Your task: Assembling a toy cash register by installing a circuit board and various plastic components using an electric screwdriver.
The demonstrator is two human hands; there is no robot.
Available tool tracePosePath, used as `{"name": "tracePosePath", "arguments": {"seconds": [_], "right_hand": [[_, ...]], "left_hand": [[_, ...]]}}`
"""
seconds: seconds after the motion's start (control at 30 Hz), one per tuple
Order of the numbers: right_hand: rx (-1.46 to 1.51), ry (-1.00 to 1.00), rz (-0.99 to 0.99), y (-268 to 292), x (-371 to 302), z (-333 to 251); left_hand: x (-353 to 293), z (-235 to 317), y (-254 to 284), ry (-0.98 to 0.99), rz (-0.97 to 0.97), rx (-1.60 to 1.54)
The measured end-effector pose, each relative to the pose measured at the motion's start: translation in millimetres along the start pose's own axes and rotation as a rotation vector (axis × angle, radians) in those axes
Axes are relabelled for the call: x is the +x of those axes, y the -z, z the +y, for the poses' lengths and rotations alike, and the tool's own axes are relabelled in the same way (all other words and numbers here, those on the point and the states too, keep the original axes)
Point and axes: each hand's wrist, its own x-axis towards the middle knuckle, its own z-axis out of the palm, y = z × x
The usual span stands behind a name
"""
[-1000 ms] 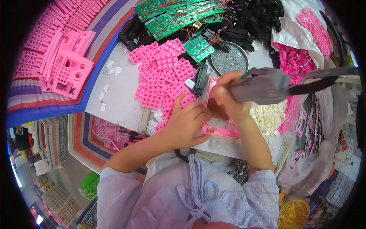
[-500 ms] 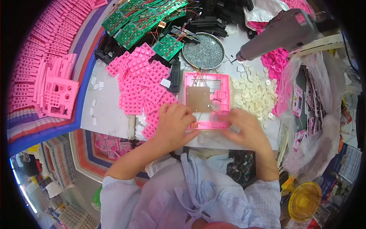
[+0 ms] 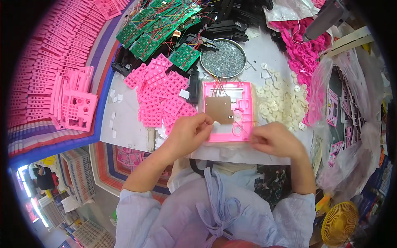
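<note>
A pink plastic housing (image 3: 229, 137) lies in front of me on the table, open side up. Inside it sit a brown circuit board (image 3: 218, 108) and a round clear part (image 3: 237, 130), with wires leaving at the far end. My left hand (image 3: 191, 133) is at the near left edge, thumb and fingers pinched together beside a small whitish piece (image 3: 216, 125). At the near right edge is my right hand (image 3: 276, 139), its fingers curled closed; what they hold, if anything, is hidden. A thin wire (image 3: 247, 127) runs across the housing toward it.
Pink button pads (image 3: 159, 101) are heaped left, white discs (image 3: 279, 101) right. Beyond the housing stand a round tray of screws (image 3: 225, 62) and green circuit boards (image 3: 157, 31). A grey power tool (image 3: 326, 20) hangs far right. Pink casings (image 3: 76, 105) fill the left side.
My right hand has drawn right, from over the housing to its edge, and its fingers have closed. My left fingers have come together. The hanging tool has swung up and right; the whole view has shifted slightly.
</note>
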Motion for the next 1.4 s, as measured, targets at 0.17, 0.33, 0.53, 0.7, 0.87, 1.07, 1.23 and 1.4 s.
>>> {"name": "tracePosePath", "arguments": {"seconds": [0.17,0.33,0.53,0.7,0.87,1.07,1.23,1.4], "right_hand": [[-0.422,-0.261,0.261,31.0,-45.1,26.1],[-0.183,0.059,0.547,15.1,-2.9,-11.3],[0.196,0.174,0.445,-36.5,74.7,-14.1],[0.124,0.118,0.462,-50.4,78.7,-18.8],[-0.038,0.09,0.577,-64.8,68.8,-31.0],[0.028,0.019,0.642,-72.1,68.2,-37.3],[0.19,-0.069,0.578,-72.9,64.5,-37.9],[0.189,0.051,0.654,-78.7,65.4,-33.3]], "left_hand": [[4.0,0.2,-2.9,-0.324,0.075,0.254],[5.7,-10.2,-10.6,-0.396,0.204,0.347],[3.5,-6.2,-11.3,-0.274,0.142,0.113],[2.0,-9.8,-13.1,-0.197,0.138,-0.033],[0.6,-8.3,-17.7,-0.092,0.122,-0.322],[-0.2,-4.4,-15.4,-0.055,0.085,-0.292],[-0.4,-12.0,-19.9,-0.187,0.123,-0.166],[2.3,-10.9,-19.1,-0.271,0.152,-0.042]]}}
